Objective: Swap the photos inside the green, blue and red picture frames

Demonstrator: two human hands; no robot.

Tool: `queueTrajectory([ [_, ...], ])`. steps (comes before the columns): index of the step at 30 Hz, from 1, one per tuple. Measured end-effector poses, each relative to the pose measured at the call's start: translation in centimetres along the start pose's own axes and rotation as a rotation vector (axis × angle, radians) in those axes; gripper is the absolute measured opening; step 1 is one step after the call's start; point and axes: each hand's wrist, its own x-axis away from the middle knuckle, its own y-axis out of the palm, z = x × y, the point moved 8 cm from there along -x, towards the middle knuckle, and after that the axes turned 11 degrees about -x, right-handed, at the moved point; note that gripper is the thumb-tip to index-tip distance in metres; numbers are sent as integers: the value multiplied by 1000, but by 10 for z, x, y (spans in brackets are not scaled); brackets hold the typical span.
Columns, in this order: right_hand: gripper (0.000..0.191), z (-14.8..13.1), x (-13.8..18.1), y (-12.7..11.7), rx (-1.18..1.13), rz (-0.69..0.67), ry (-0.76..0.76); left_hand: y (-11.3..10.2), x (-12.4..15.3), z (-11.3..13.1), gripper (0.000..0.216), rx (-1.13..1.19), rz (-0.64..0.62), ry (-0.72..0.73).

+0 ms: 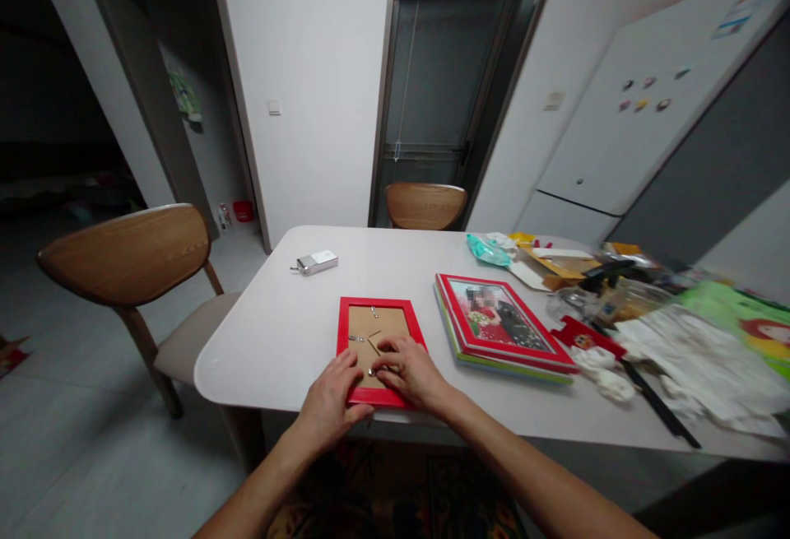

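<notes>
A red picture frame [378, 304] lies face down on the white table, its brown backing board [364, 321] showing. Small metal clips [356, 339] sit along the inner edges, and a thin stand-like piece [374, 344] rises from the board's middle. My left hand [333, 395] grips the frame's near left corner, fingers on top and thumb at the front edge. Over the lower right of the board, my right hand [412, 370] has its fingers bent and drawn together beside a small metal clip [371, 373]. Whatever lies between those fingertips is hidden.
Right of the hands, a red frame with a photo [506, 317] tops a stack of frames. Beyond it are plastic bags [487, 249], white cloth [691, 358] and a black strip [660, 403]. A small white-grey box [318, 262] lies at back left. Chairs [132, 255] stand around the table.
</notes>
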Motion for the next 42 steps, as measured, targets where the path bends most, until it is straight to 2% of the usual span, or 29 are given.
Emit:
queueTrajectory([
  [4, 20, -2, -8, -3, -18, 63, 62, -3, 2, -2, 35, 73, 15, -10],
  [8, 25, -6, -31, 2, 23, 79, 109, -8, -4, -7, 24, 140, 63, -87],
  [12, 22, -5, -56, 14, 144, 68, 170, -10, -13, -8, 31, 110, 116, -131],
  [17, 25, 12, -68, 15, 192, 123, 249, -5, -14, -10, 30, 71, 104, -139],
  [25, 33, 48, -65, -6, 256, 194, 396, 0, -12, -18, 43, 95, 99, -185],
  [29, 33, 50, -69, -4, 252, 189, 425, -1, -14, -17, 43, 103, 70, -185],
  [33, 33, 48, -68, -9, 235, 155, 390, -2, -13, -18, 42, 132, 88, -190],
  [37, 42, 53, -48, -29, 235, 104, 333, -2, -12, -19, 42, 141, 98, -195],
  [42, 25, 60, -17, -36, 215, 30, 304, -3, -12, -17, 42, 129, 79, -198],
])
